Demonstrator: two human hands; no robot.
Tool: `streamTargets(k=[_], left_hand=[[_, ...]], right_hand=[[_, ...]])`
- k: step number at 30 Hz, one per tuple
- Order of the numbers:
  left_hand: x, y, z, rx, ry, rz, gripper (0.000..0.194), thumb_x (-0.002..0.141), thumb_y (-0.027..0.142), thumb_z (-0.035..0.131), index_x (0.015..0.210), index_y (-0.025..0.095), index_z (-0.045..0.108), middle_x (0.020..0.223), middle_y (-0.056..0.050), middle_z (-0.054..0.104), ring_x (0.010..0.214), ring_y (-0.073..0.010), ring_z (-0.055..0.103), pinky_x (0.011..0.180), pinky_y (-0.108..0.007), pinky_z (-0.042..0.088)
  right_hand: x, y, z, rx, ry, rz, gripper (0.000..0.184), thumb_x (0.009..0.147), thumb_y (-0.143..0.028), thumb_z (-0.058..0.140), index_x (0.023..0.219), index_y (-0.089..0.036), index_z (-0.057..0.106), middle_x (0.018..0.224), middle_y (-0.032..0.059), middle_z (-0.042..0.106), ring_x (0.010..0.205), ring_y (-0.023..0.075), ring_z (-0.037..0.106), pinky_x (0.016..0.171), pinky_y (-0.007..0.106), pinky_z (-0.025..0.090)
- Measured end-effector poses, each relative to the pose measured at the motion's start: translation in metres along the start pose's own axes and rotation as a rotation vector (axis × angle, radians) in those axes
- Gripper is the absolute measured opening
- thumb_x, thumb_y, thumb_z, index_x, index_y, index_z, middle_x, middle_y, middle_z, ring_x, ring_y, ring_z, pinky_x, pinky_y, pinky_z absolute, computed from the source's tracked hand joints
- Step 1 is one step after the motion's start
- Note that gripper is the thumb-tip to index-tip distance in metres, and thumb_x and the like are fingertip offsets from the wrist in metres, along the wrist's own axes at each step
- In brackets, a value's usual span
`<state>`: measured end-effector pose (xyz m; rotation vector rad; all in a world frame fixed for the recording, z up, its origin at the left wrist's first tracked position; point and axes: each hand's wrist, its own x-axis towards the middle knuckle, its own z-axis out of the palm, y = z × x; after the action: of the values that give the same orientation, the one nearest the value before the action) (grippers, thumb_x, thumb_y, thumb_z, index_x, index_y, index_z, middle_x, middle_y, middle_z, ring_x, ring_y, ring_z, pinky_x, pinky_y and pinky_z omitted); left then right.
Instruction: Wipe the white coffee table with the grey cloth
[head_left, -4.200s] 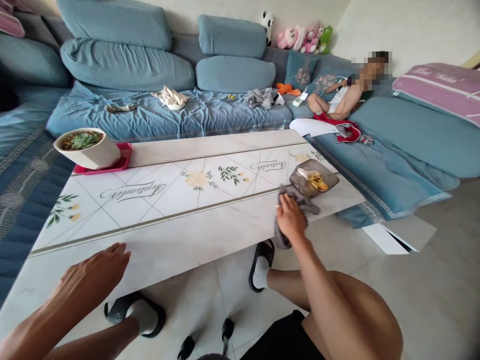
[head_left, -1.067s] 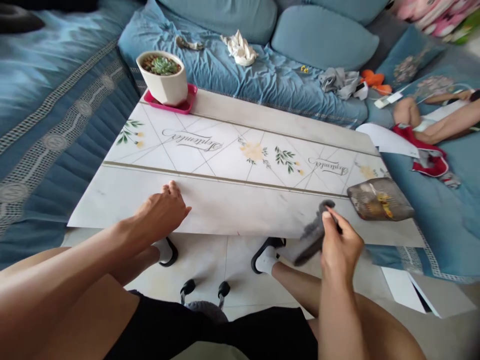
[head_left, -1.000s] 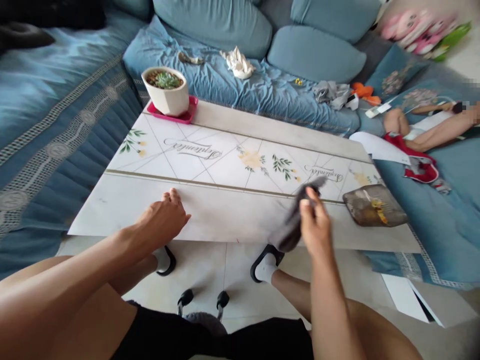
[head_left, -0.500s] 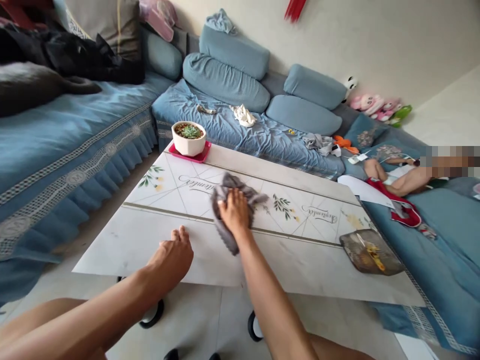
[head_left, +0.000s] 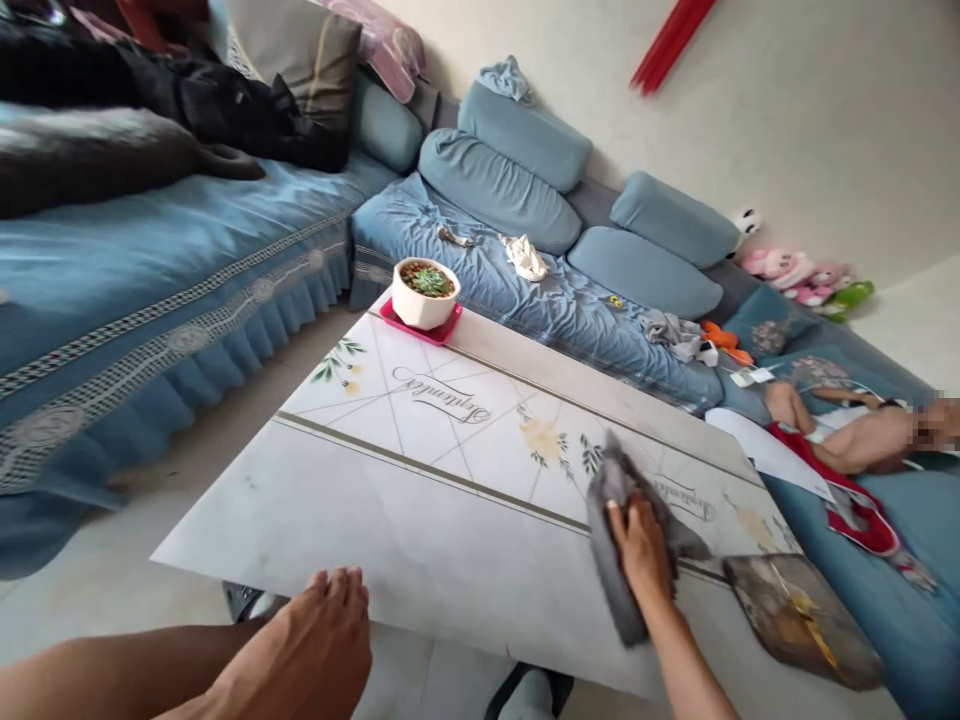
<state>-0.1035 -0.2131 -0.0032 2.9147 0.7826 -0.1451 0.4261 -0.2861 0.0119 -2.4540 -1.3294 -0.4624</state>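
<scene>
My right hand (head_left: 637,560) presses a crumpled grey cloth (head_left: 616,530) flat on the marble-patterned tabletop (head_left: 405,530), its fingers spread on the fabric. The cloth bunches around the hand and hangs below it toward the near edge. Just right of the cloth lies a brown translucent tray (head_left: 802,620) holding yellow scraps. My left hand (head_left: 315,640) rests at the table's near edge with empty, slightly parted fingers. Far along the table, a white pot with a succulent (head_left: 424,295) stands on a pink saucer (head_left: 420,325).
Blue sofa cushions (head_left: 495,190) and rumpled blue covers surround the table's far and left sides. A person (head_left: 847,435) sits at the right beside a red garment (head_left: 862,530) and white paper (head_left: 757,440). Grey clothing (head_left: 675,335) lies on the sofa.
My right hand and the cloth have moved from mid-table rightward, close to the tray. The view has swung, so the table sits lower and tilted. My left hand stays near the edge.
</scene>
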Motion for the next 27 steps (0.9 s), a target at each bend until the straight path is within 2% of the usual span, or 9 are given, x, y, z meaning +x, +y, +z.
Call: streamTargets(k=[3,6,9,11,13,16,20,24,27], left_hand=[[0.005,0.010,-0.007,0.045,0.026,0.034,0.046,0.091,0.026,0.070,0.134,0.021,0.085,0.136,-0.026,0.078,0.123,-0.0425,0.077,0.102,-0.058,0.062],[0.021,0.016,-0.030,0.027,-0.009,0.084,0.036,0.089,0.018,0.069,0.117,0.026,0.090,0.116,-0.022,0.083,0.106,-0.0387,0.080,0.090,-0.057,0.064],[0.049,0.010,-0.066,-0.079,0.006,0.162,0.031,0.092,0.011,0.063,0.108,0.022,0.087,0.099,-0.017,0.082,0.093,-0.0318,0.080,0.083,-0.047,0.067],[0.071,0.000,-0.084,-0.161,0.136,0.152,0.038,0.096,0.010,0.059,0.126,0.017,0.082,0.121,-0.018,0.082,0.114,-0.0307,0.079,0.101,-0.046,0.067],[0.089,-0.011,-0.088,-0.228,0.266,0.087,0.050,0.102,0.014,0.056,0.151,0.015,0.069,0.156,-0.020,0.068,0.147,-0.0321,0.065,0.125,-0.050,0.056],[0.110,-0.023,-0.069,-0.311,0.266,0.005,0.061,0.113,0.031,0.049,0.171,0.016,0.047,0.178,-0.018,0.043,0.168,-0.0330,0.040,0.136,-0.055,0.043],[0.139,-0.020,-0.043,-0.361,0.121,-0.161,0.072,0.116,0.055,0.040,0.179,0.022,0.030,0.184,-0.014,0.025,0.173,-0.0346,0.023,0.140,-0.065,0.026],[0.191,0.019,-0.040,-0.292,0.160,-0.401,0.088,0.109,0.067,0.050,0.177,0.014,0.034,0.184,-0.020,0.018,0.173,-0.0438,0.014,0.139,-0.075,0.013],[0.231,0.064,-0.024,-0.292,0.291,-0.335,0.091,0.108,0.066,0.052,0.176,0.007,0.037,0.183,-0.021,0.018,0.173,-0.0432,0.016,0.143,-0.065,0.020]], right_hand=[[0.084,-0.032,0.023,-0.014,0.024,0.059,0.102,0.109,-0.070,0.007,0.135,0.008,0.066,0.118,0.0442,0.071,0.116,0.0517,0.073,0.091,0.069,0.059],[0.117,-0.135,0.050,0.045,-0.010,-0.071,0.081,0.114,-0.055,0.021,0.134,0.010,0.065,0.117,0.0423,0.072,0.115,0.0441,0.074,0.097,0.059,0.058],[0.078,-0.248,0.067,0.146,-0.074,-0.348,0.064,0.112,-0.043,0.045,0.149,0.007,0.060,0.144,0.0371,0.068,0.137,0.0379,0.067,0.117,0.051,0.052],[0.024,-0.299,0.064,0.217,-0.108,-0.530,0.063,0.108,-0.042,0.059,0.158,-0.003,0.059,0.161,0.0249,0.062,0.154,0.0334,0.056,0.128,0.046,0.044],[-0.030,-0.318,0.053,0.303,-0.145,-0.665,0.065,0.106,-0.036,0.062,0.166,-0.012,0.054,0.170,0.0158,0.056,0.160,0.0307,0.049,0.134,0.046,0.040],[-0.079,-0.293,0.027,0.519,-0.332,-0.674,0.074,0.109,-0.036,0.059,0.177,-0.017,0.037,0.180,0.0133,0.040,0.167,0.0326,0.039,0.139,0.055,0.033],[-0.073,-0.198,-0.020,0.809,-0.615,-0.391,0.080,0.110,-0.060,0.057,0.175,-0.017,0.042,0.185,0.0125,0.027,0.170,0.0342,0.031,0.138,0.052,0.033],[-0.048,-0.102,-0.072,0.772,-0.683,-0.149,0.071,0.109,-0.067,0.046,0.151,-0.016,0.072,0.159,0.0171,0.066,0.146,0.0359,0.064,0.124,0.045,0.051],[-0.046,-0.071,-0.089,0.691,-0.549,-0.154,0.062,0.111,-0.063,0.041,0.127,-0.020,0.084,0.128,0.0156,0.083,0.118,0.0333,0.079,0.103,0.036,0.062]])
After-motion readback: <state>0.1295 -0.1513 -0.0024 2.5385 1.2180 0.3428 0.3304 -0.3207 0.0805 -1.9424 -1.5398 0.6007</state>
